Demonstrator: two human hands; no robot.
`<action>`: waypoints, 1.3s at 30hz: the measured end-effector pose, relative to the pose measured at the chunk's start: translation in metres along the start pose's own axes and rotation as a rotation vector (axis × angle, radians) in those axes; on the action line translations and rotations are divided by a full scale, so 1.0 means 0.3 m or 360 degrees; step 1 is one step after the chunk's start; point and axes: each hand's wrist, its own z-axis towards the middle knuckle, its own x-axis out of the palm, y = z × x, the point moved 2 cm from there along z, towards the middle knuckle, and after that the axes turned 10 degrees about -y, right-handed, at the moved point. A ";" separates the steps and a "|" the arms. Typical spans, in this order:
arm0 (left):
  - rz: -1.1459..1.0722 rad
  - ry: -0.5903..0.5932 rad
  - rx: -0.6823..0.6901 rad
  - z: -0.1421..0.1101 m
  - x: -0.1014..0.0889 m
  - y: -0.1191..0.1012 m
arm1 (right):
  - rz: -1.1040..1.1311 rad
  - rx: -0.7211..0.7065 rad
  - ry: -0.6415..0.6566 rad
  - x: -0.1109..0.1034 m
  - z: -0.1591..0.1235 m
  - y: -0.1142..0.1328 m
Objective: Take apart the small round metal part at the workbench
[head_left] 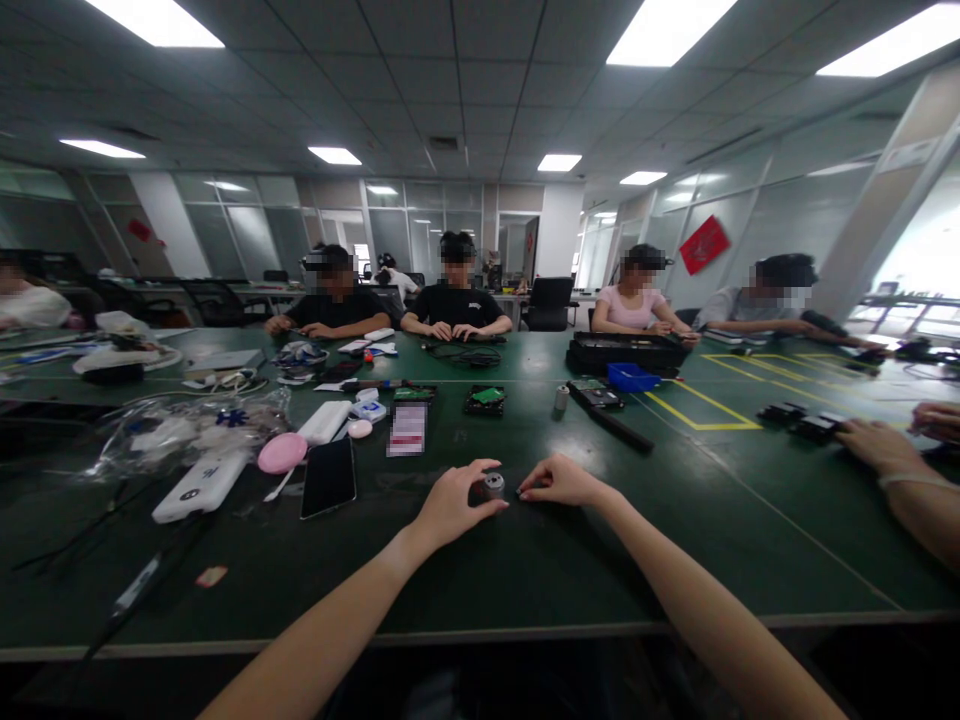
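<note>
A small dark cylinder with a silver top stands upright on the green table in front of me. My left hand curves around it from the left, the thumb on the near side and the index finger on the far side. Just to its right, my right hand is closed in a pinch, fingertips low over the table. A tiny dark piece shows at those fingertips, too small to name. Beyond them lie a hard drive with a green board and a pale small cylinder.
To the left are a black phone, a pink round lid, a white power bank and plastic bags. A blue bin and a black bar lie right. Several people sit around; a co-worker's hand is at far right.
</note>
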 end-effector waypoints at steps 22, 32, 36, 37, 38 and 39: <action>-0.0034 0.0018 -0.0012 0.000 0.000 -0.003 | -0.0178 -0.0086 -0.0034 0.011 0.012 -0.021; -0.0010 0.0015 -0.0003 0.001 -0.001 -0.002 | -0.0113 -0.0154 -0.0206 -0.007 0.007 0.024; -0.0014 0.0000 -0.0004 -0.002 0.000 -0.001 | -0.0043 -0.0244 -0.0431 -0.016 0.001 0.066; -0.0015 -0.0001 -0.0002 -0.002 0.001 -0.001 | -0.0015 -0.0262 -0.0488 -0.015 -0.001 0.077; -0.0017 -0.0003 0.0001 -0.002 0.001 0.000 | 0.0011 -0.0278 -0.0536 -0.013 -0.003 0.088; -0.0017 -0.0007 0.0005 -0.003 0.002 0.000 | 0.0032 -0.0290 -0.0573 -0.008 -0.004 0.097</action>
